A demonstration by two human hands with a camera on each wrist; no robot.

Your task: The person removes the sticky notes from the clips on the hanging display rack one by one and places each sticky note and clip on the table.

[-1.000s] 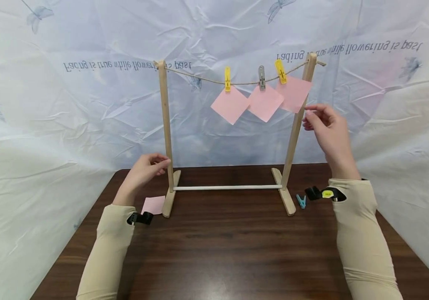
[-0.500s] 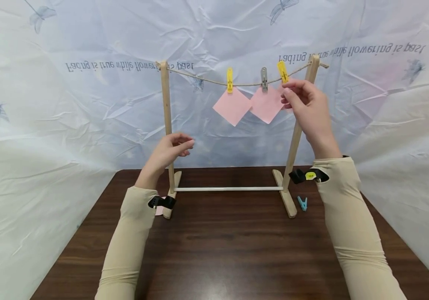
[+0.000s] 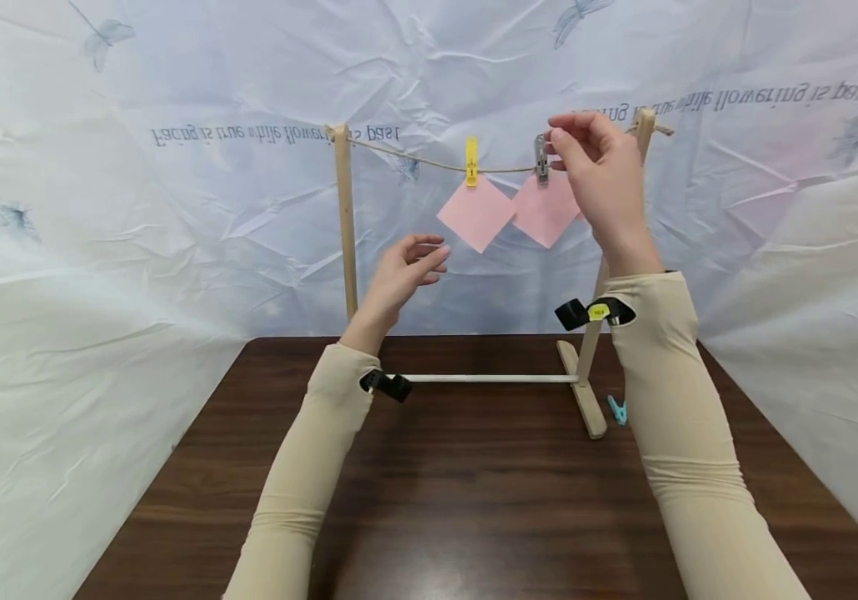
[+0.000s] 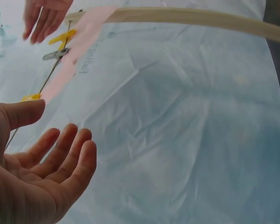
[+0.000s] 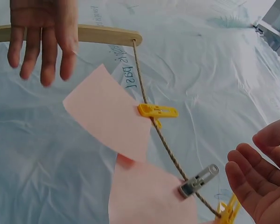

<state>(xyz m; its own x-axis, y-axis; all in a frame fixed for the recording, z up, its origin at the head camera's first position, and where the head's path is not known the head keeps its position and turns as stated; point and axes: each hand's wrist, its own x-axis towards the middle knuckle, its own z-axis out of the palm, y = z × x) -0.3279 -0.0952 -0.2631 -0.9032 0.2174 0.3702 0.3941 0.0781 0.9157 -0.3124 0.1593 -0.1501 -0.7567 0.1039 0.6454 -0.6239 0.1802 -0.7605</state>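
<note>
Three pink paper squares hang from a rope (image 3: 414, 156). A yellow clothespin (image 3: 471, 162) holds the left square (image 3: 476, 214), and a grey clothespin (image 3: 541, 158) holds the middle square (image 3: 545, 212). In the head view my right hand hides most of the third; its yellow clothespin (image 5: 228, 212) shows in the right wrist view. My right hand (image 3: 603, 179) is beside the grey and right yellow clothespins, fingers loosely bent, gripping nothing. Below the left square, my left hand (image 3: 402, 275) hovers with relaxed, parted fingers and an empty palm, as the left wrist view confirms.
Wooden posts (image 3: 345, 217) carry the rope at either end, joined low down by a white rod (image 3: 489, 378). A blue clothespin (image 3: 617, 410) lies on the dark table (image 3: 444, 483) by the right foot. A printed sheet (image 3: 264, 233) hangs behind.
My left hand has moved right and up from the left post. My right hand has moved left and up from beside the right post, now covering the right square. The hanging squares stay clipped.
</note>
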